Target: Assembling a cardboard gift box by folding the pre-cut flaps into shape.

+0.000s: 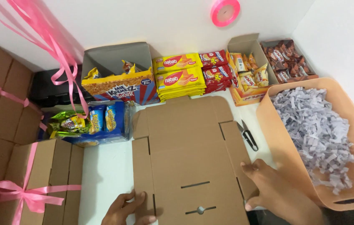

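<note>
A flat, unfolded brown cardboard box blank lies on the white table in front of me. My left hand rests with fingers spread on its lower left flap. My right hand presses flat on its lower right flap, beside the orange tub. Neither hand holds anything.
An orange tub of shredded white paper stands at the right. Black scissors lie between it and the blank. Snack packs and open cartons line the back wall. Closed boxes tied with pink ribbon are stacked at the left. A pink ribbon spool hangs on the wall.
</note>
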